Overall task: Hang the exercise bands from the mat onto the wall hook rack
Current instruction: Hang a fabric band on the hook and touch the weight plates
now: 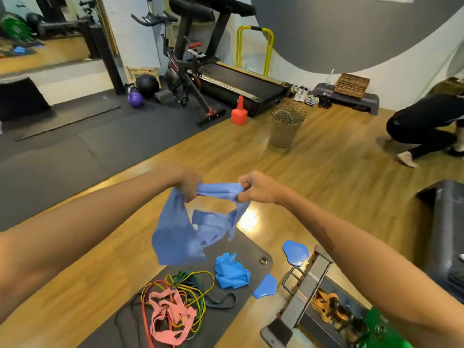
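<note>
Floor: the wooden plank floor (326, 172) is carrying the dark grey exercise mat (241, 249).
Mat: a tangle of pink, yellow, green and red bands (173, 305) and a crumpled bright blue band (232, 271) are lying on it.
Held band: you are stretching the wide lavender-blue flat band (175, 234) above the mat.
Left hand (188, 183): gripping one bunched end.
Right hand (256, 188): pinching the other end.
</note>
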A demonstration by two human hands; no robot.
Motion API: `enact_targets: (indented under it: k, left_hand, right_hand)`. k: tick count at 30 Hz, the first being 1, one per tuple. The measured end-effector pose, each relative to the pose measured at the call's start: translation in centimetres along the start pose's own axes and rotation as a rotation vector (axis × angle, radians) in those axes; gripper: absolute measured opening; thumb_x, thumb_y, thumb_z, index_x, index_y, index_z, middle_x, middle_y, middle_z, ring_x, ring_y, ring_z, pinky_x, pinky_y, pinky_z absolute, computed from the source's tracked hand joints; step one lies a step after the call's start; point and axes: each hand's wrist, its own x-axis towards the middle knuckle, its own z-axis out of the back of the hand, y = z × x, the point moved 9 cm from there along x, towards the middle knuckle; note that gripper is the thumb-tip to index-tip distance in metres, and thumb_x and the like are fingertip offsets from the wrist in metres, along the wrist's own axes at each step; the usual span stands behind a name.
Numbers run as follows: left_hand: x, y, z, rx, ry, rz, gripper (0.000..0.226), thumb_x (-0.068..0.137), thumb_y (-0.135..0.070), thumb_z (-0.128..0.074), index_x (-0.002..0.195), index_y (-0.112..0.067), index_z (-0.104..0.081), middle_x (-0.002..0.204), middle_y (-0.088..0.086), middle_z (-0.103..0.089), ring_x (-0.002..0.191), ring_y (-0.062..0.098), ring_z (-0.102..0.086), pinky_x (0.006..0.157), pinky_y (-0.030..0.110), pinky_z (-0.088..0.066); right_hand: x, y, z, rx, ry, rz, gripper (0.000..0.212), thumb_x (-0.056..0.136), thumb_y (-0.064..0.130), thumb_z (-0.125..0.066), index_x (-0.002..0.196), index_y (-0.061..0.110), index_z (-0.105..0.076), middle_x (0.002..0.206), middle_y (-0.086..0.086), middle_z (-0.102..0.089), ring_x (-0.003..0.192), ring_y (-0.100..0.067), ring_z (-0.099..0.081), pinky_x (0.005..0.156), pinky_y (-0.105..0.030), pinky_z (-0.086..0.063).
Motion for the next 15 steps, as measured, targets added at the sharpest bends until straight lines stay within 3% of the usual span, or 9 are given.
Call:
enact_targets:
  k: [2,5,7,9,10,12,13,15]
  left_hand:
    - [0.3,0.2,-1.1,-0.016,0.02,0.014,0.022,0.073,-0.013,-0.067,0.062,-0.02,-0.049,0.061,-0.003,-0.047,0.068,0.021,-0.048,0.054,0.027,-0.034]
    - [0.0,-2.1,0.7,-0.298,-0.065,-0.088,0.01,0.069,-0.016,-0.066,0.065,-0.021,-0.058,0.06,-0.007,-0.051,0.062,0.015,-0.047,0.055,0.026,-0.035]
    - [0.2,-5.2,2.0,-0.391,-0.082,-0.161,0.006,0.062,-0.017,-0.064,0.068,-0.02,-0.063,0.06,-0.006,-0.054,0.059,0.012,-0.047,0.055,0.025,-0.037]
    - [0.9,-9.1,3.2,-0.445,-0.093,-0.253,0.018,0.056,-0.02,-0.062,0.073,-0.018,-0.068,0.063,-0.005,-0.058,0.06,0.011,-0.05,0.057,0.027,-0.04]
    - [1.3,-11.1,3.6,-0.445,-0.098,-0.298,0.02,0.055,-0.021,-0.062,0.074,-0.019,-0.068,0.064,-0.005,-0.059,0.06,0.01,-0.052,0.057,0.027,-0.041]
    - [1.9,-14.6,4.0,-0.388,-0.097,-0.368,0.01,0.06,-0.018,-0.066,0.069,-0.02,-0.066,0.063,-0.006,-0.06,0.059,0.01,-0.053,0.054,0.024,-0.041]
    - [2.4,-15.5,3.9,-0.331,-0.095,-0.378,0.008,0.064,-0.013,-0.068,0.067,-0.02,-0.064,0.062,-0.005,-0.058,0.058,0.011,-0.051,0.052,0.024,-0.039]
    - [3.6,-14.8,3.2,-0.146,-0.117,-0.345,0.016,0.065,-0.007,-0.066,0.063,-0.018,-0.055,0.059,-0.001,-0.05,0.055,0.017,-0.045,0.05,0.026,-0.033]
  right_hand:
    - [-1.5,-2.9,1.5,-0.09,0.016,-0.06,0.034,0.072,0.004,-0.074,0.059,0.015,-0.044,0.059,0.001,-0.038,0.055,-0.012,-0.033,0.052,-0.029,-0.026]
    - [-3.9,-6.7,1.5,-0.195,0.119,-0.146,0.029,0.075,0.005,-0.072,0.062,0.021,-0.052,0.063,0.002,-0.047,0.065,-0.016,-0.044,0.056,-0.029,-0.034]
    - [-5.1,-7.8,0.2,-0.187,0.216,-0.177,0.024,0.075,0.01,-0.078,0.076,0.023,-0.057,0.077,0.002,-0.057,0.075,-0.016,-0.052,0.065,-0.029,-0.044]
    - [-5.5,-6.4,-0.2,-0.095,0.196,-0.113,0.037,0.07,0.021,-0.086,0.095,0.02,-0.059,0.094,0.004,-0.063,0.085,-0.012,-0.056,0.077,-0.027,-0.048]
    - [-5.4,-5.5,0.0,-0.061,0.158,-0.073,0.038,0.07,0.022,-0.087,0.097,0.02,-0.06,0.092,0.008,-0.063,0.084,-0.008,-0.055,0.076,-0.025,-0.048]
    - [-5.4,-4.6,0.5,-0.026,0.1,-0.043,0.023,0.073,0.014,-0.084,0.082,0.018,-0.063,0.073,0.012,-0.06,0.068,-0.003,-0.053,0.063,-0.02,-0.044]
    - [-5.5,-4.9,1.1,-0.049,0.064,-0.049,0.02,0.073,0.013,-0.082,0.073,0.014,-0.062,0.065,0.006,-0.055,0.057,-0.006,-0.047,0.056,-0.023,-0.039]
    - [-6.5,-6.0,2.3,-0.141,0.013,-0.077,0.029,0.072,0.016,-0.078,0.061,0.01,-0.052,0.058,-0.002,-0.04,0.048,-0.011,-0.03,0.049,-0.028,-0.027]
